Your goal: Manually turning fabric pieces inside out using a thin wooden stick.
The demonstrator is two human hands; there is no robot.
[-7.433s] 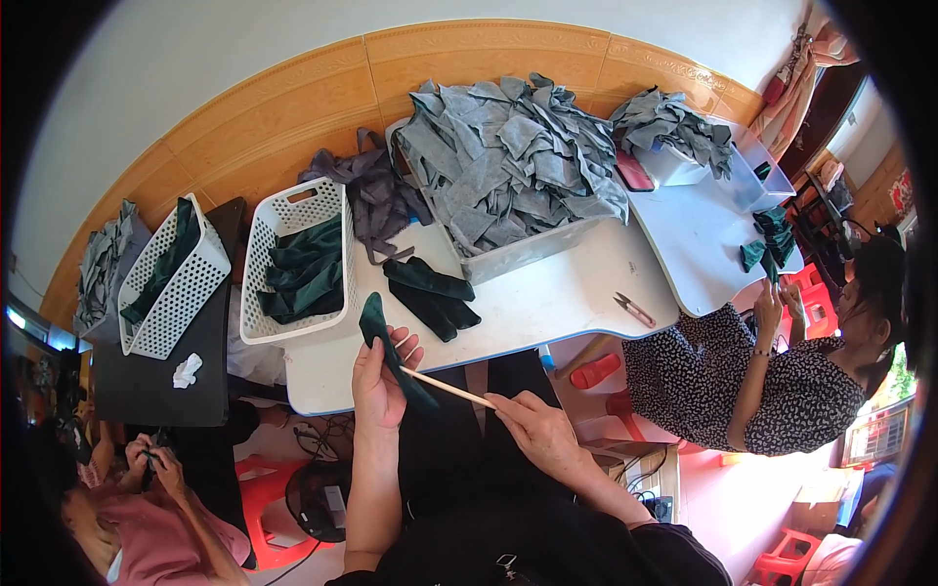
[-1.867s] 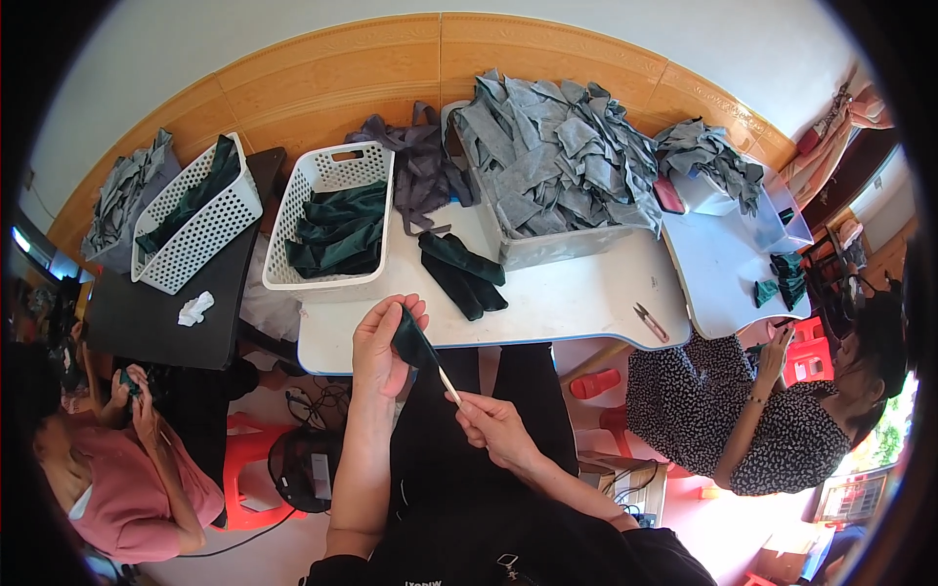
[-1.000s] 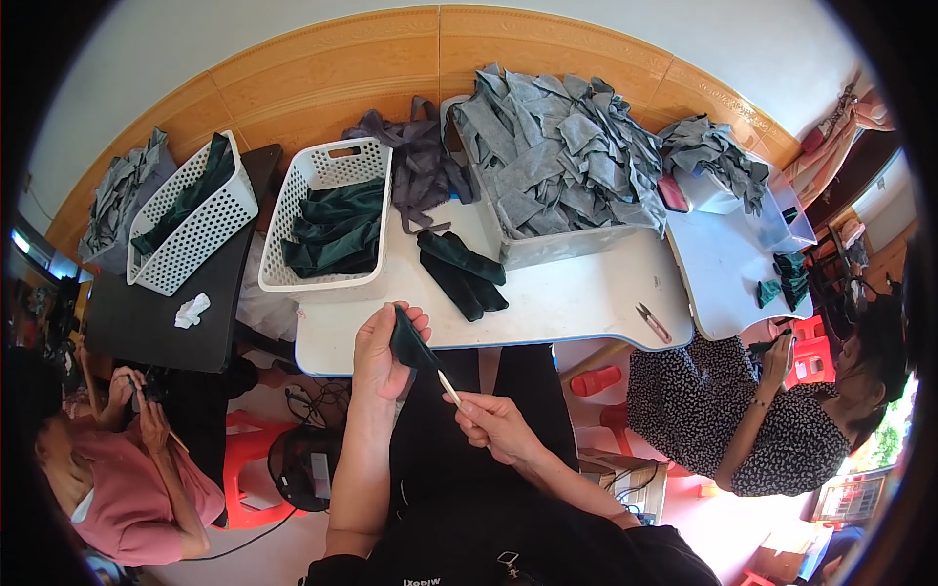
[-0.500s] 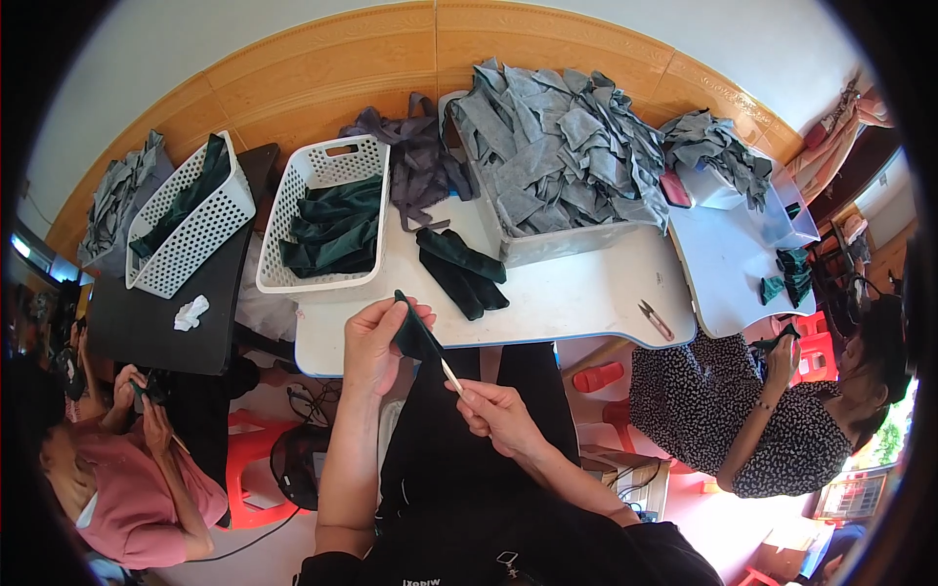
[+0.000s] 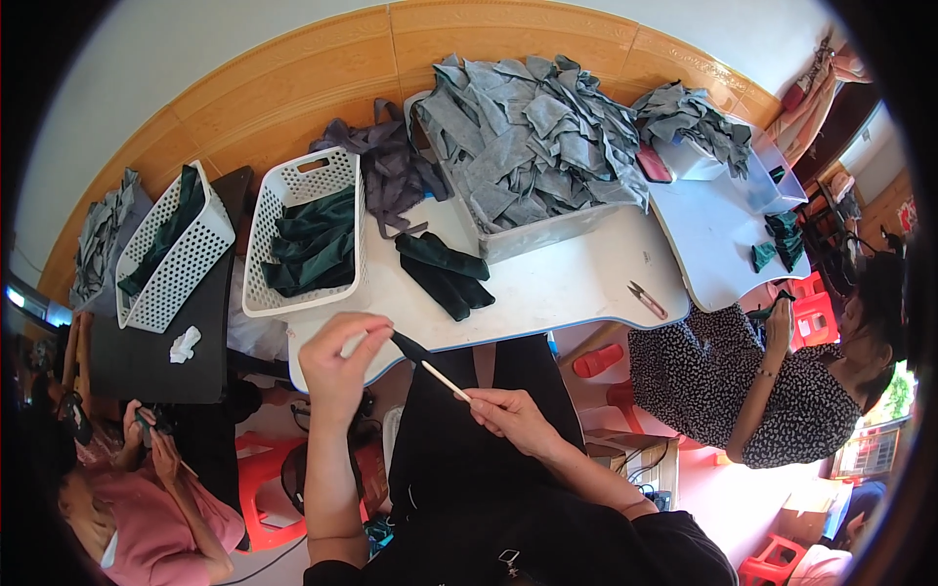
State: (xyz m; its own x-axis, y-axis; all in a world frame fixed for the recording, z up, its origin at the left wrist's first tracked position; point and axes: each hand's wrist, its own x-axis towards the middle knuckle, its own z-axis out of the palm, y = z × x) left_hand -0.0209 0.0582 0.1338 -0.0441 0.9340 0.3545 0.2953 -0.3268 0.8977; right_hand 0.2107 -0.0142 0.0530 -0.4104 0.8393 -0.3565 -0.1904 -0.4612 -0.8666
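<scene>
A narrow dark green fabric piece (image 5: 408, 346), low and left of centre in the frame, is pinched in the closed left hand (image 5: 337, 363), while the right hand (image 5: 508, 422) grips a thin pale wooden stick (image 5: 445, 380) pushed into its end. Above, a white basket (image 5: 256, 283) holds folded dark green cloth; a clear bin (image 5: 547, 230) at upper centre overflows with grey pieces. Another white basket (image 5: 161, 303) sits at left.

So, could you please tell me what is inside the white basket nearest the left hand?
The white basket holds dark green fabric pieces, loosely piled. They cover its bottom, so anything beneath them cannot be seen. The left hand is below it, apart from it.
</scene>
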